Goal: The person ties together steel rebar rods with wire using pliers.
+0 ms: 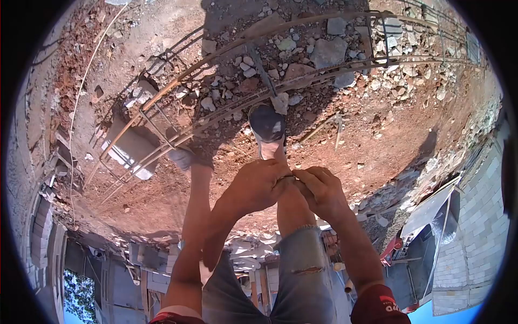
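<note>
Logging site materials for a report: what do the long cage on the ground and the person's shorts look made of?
Cage: likely steel bar, thin straight rods, dull rust-brown surface. Shorts: seemingly denim, faded blue, frayed threads at a tear and the hem.

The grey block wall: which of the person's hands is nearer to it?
Right. The right hand is on the side toward the block wall, though well apart from it. The left hand touches the right hand on its far side, farther from the wall.

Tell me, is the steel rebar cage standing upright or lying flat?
Lying flat: the rebar cage stretches along the stony ground, and one shoe rests on it.
</note>
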Motion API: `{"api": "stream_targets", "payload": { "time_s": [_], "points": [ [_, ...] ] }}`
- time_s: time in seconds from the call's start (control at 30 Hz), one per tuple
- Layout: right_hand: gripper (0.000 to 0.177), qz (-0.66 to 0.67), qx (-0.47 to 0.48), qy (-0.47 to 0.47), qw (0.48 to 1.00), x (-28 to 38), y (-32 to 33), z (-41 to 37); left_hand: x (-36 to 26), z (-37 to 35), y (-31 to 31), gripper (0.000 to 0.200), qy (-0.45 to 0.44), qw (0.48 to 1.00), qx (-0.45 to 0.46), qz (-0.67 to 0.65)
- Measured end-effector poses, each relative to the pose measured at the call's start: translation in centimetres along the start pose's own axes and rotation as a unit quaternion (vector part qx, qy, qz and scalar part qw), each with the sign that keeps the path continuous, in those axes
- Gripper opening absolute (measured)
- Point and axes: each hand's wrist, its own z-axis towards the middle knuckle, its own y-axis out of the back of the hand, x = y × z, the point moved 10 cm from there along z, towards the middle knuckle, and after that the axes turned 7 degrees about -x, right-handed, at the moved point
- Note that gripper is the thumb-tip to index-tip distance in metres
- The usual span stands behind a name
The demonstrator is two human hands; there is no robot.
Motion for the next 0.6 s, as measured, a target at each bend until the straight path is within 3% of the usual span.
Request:
{"api": "stream_targets", "payload": {
  "time_s": [0.07,0.17,0.27,0.33,0.47,0.53,0.57,0.6],
  "points": [
    [0.035,0.035,-0.007,-0.026,0.999,-0.2,0.2,0.3,-0.8,0.2,1.1,0.017,-0.046,0.997,-0.005,-0.06],
    [0.028,0.088,-0.019,-0.054,0.995,-0.8,0.0,0.8,-0.7,-0.1,2.2,0.019,-0.018,0.999,0.025,-0.029],
    [0.02,0.124,-0.05,-0.098,0.986,-1.0,-0.2,1.2,-0.6,-0.7,2.7,0.022,-0.04,0.999,-0.004,0.019],
    [0.014,0.174,-0.072,-0.21,0.959,-2.8,-0.5,1.4,-0.8,-0.8,3.2,0.024,-0.054,0.997,-0.012,0.054],
    [0.011,0.121,-0.06,-0.164,0.977,-1.4,-1.1,2.0,-1.1,-1.7,4.1,0.028,-0.057,0.992,-0.045,0.103],
    [0.015,0.285,-0.092,-0.284,0.911,-2.6,-1.4,1.1,-0.7,-2.0,4.0,0.029,-0.041,0.992,-0.06,0.105],
    [0.015,0.286,-0.094,-0.284,0.91,-2.6,-1.5,1.0,-0.6,-2.1,4.0,0.027,-0.04,0.994,-0.094,0.047],
    [0.018,0.361,-0.087,-0.335,0.866,-3.2,-2.4,0.4,-0.5,-2.2,4.0,0.024,-0.038,0.991,-0.128,-0.01]
  ]
}}
